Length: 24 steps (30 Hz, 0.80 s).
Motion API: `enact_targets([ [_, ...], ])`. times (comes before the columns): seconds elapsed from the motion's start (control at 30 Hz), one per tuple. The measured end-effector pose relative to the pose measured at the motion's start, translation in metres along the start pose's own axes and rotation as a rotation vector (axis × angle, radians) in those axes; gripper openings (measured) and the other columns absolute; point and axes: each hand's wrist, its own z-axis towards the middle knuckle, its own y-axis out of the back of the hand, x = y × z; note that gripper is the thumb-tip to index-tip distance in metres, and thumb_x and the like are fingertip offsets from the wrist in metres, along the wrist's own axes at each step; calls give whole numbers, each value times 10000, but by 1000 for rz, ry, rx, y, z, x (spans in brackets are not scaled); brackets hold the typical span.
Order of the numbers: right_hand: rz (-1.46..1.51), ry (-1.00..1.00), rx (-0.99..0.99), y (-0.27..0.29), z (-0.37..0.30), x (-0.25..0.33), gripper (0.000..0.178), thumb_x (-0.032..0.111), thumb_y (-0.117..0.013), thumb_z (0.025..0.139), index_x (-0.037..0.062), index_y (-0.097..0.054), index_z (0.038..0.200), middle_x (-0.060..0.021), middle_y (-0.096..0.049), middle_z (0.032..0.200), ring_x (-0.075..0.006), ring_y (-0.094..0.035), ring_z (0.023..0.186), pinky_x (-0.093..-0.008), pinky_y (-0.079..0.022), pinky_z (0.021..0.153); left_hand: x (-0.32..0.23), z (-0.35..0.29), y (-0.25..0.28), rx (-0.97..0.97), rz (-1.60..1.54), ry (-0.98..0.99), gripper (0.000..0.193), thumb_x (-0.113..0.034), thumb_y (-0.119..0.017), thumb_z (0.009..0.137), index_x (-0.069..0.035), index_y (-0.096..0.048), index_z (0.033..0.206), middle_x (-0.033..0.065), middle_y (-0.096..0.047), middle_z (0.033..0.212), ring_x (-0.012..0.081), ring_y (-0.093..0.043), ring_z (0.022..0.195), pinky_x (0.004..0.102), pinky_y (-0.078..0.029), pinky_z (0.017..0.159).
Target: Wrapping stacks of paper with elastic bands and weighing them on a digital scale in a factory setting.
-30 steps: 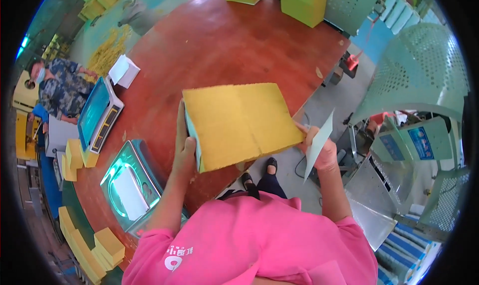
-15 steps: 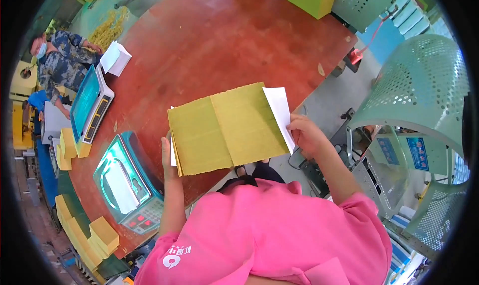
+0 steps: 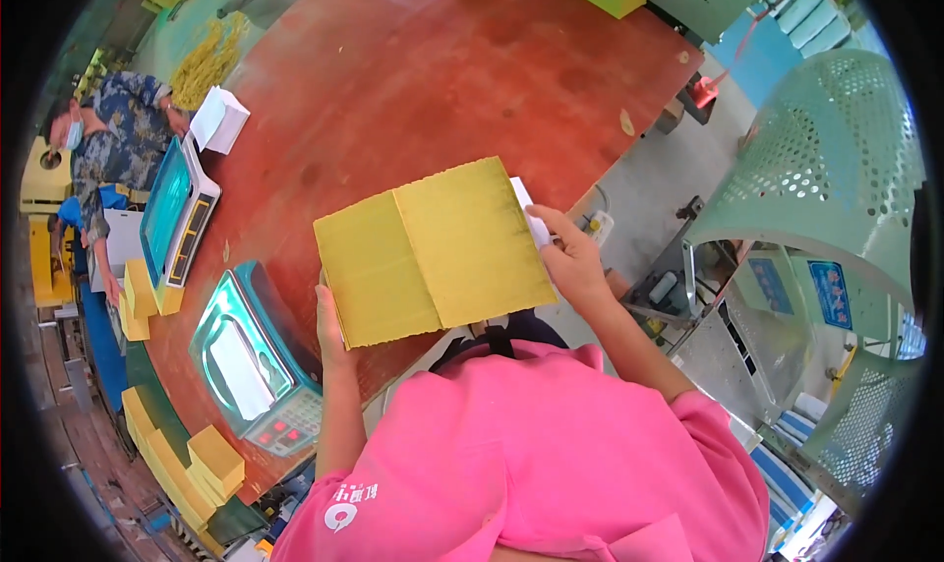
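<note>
A stack of yellow paper [image 3: 433,247] with ragged edges and a crease across its middle is held up in front of my chest, over the near edge of the red table. My left hand [image 3: 333,331] grips its left edge, thumb at the rim and the other fingers hidden behind it. At the opposite edge, my right hand [image 3: 572,262] is closed on a white paper [image 3: 529,208] that juts out from under the yellow sheets. Most of the white paper is covered by the stack.
A teal digital scale [image 3: 285,410] bearing a white paper bundle [image 3: 239,370] stands on the red table [image 3: 413,80]. Farther left are another scale [image 3: 165,208] and a co-worker [image 3: 123,134]. Yellow paper blocks [image 3: 215,461] line the left edge. A perforated green machine guard [image 3: 821,159] rises at right.
My right hand has moved left, and much less white paper now shows at the right edge. White no longer shows at the left edge. The yellow stack has shifted slightly left.
</note>
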Motion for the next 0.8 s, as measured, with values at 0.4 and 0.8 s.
enact_targets([
  [0.4, -395, 231, -7, 2, 7, 7, 340, 64, -534, 801, 87, -649, 1120, -136, -631, 1021, -272, -622, 912, -324, -491, 795, 5, -11, -8, -79, -49, 31, 566, -469, -274, 1027, -43, -423, 1367, 73, -537, 1275, 195, -527, 1149, 324, -419, 952],
  [0.8, 111, -79, 132, 4, -1, 41, 324, 242, -479, 984, 10, -612, 1168, -55, -645, 979, -116, -587, 894, -262, -484, 778, 2, 1, -17, -67, -125, 14, 483, -375, -309, 1035, -45, -407, 1374, 85, -510, 1300, 193, -495, 1187, 336, -393, 997],
])
